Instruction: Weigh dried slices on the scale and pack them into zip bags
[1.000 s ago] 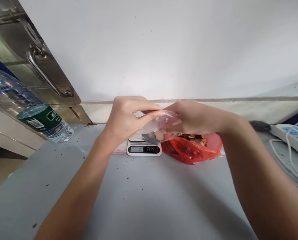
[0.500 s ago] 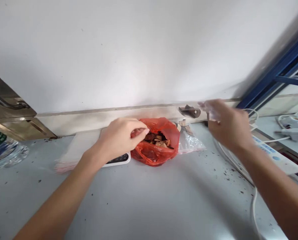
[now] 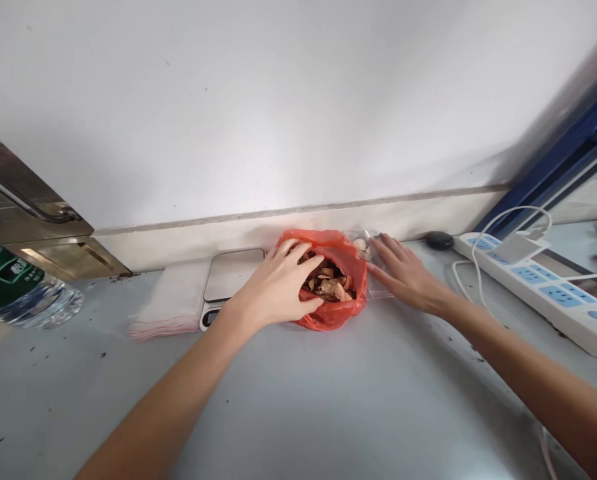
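A red plastic bag [image 3: 334, 312] full of brown dried pieces [image 3: 331, 281] sits on the grey table by the wall. My left hand [image 3: 278, 287] rests on the bag's left rim, fingers spread and curled over its opening. My right hand [image 3: 403, 273] lies flat, fingers stretched out, on small clear bags [image 3: 365, 243] just right of the red bag. A small digital scale [image 3: 228, 277] stands left of the red bag, partly hidden by my left wrist.
A stack of clear zip bags [image 3: 171, 307] lies left of the scale. A water bottle [image 3: 23, 290] lies at the far left under a metal door handle [image 3: 33, 207]. A white power strip [image 3: 543, 287] with cables and a dark round object [image 3: 438, 240] are at the right.
Both hands held a small clear bag over the scale; now it is set down right of the red bag under my right hand, and my left hand went to the red bag.
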Tool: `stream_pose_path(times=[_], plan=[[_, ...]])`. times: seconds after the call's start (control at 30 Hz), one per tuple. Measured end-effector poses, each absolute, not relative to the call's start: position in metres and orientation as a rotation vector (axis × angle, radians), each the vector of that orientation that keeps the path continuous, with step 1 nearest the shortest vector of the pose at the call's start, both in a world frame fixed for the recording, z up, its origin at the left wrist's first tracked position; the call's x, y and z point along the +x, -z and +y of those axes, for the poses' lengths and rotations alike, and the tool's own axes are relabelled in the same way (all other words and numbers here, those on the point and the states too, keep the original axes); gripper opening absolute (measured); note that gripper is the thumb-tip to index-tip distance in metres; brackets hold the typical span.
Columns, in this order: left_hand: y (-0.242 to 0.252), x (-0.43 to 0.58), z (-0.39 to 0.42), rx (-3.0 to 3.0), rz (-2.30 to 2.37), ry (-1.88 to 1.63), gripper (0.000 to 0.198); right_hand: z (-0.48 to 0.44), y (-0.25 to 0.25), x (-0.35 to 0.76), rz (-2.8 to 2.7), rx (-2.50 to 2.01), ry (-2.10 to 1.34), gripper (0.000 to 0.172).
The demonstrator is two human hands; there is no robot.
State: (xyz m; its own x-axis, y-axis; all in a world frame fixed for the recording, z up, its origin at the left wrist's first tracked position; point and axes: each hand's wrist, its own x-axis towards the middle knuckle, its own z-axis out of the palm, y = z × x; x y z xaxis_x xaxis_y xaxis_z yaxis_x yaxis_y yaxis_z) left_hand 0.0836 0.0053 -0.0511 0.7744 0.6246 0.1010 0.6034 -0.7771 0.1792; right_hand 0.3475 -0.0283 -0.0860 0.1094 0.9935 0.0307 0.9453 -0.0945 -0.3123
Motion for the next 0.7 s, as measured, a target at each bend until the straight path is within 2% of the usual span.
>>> stream_pose_path(times=[0.13,0.23,0.37,0.57,0.63,0.7], plan=[[0.048,0.073,0.003,2.815,1.025,-0.174,0.073,-0.030,0.070,0.328,-1.846,-1.931,-0.158,0.062],[0.049,0.068,0.003,2.788,1.018,-0.142,0.080,-0.035,0.052,0.305,-1.974,-1.595,-0.118,0.045],[0.050,0.062,0.002,2.724,1.041,-0.148,0.051,-0.023,0.034,0.274,-2.356,-1.591,-0.468,0.042],[0.046,0.048,0.002,2.658,0.977,-0.177,0.024,0.010,0.024,0.265,-2.187,-1.773,-0.381,0.064],[0.045,0.044,0.002,2.639,0.899,-0.195,0.027,0.014,0.025,0.265,-2.230,-1.779,-0.327,0.064],[0.045,0.041,0.001,2.599,0.858,-0.223,0.040,0.016,0.029,0.265,-2.312,-1.824,-0.205,0.058]])
